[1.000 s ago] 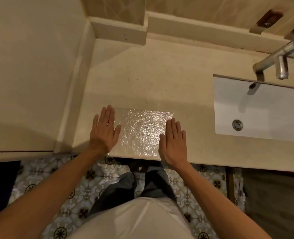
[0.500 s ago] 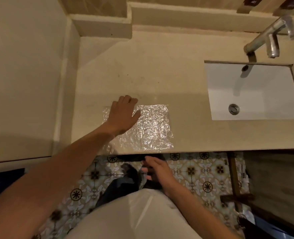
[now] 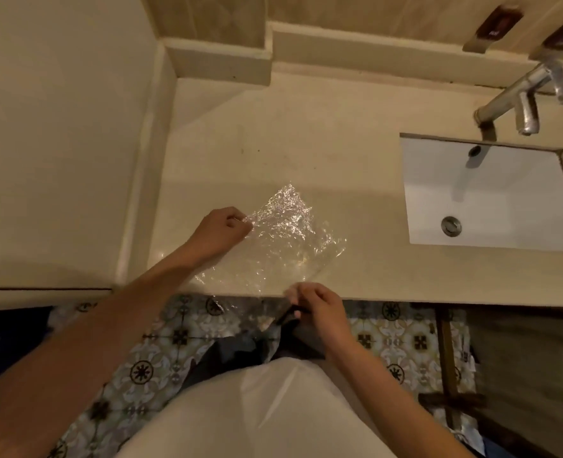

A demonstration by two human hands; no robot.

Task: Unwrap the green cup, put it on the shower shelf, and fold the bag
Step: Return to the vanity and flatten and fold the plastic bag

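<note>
Beige vanity counter (image 3: pixel 273 143) supports the clear plastic bag (image 3: pixel 283 239), lying diagonally. Its far-left corner is pinched by the left hand (image 3: pixel 222 231); its near edge is pinched by the right hand (image 3: pixel 316 312), at the counter's front edge.

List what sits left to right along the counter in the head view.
left hand → clear plastic bag → sink basin, with the faucet above it. The right hand is at the counter's front edge, below the bag.
</note>
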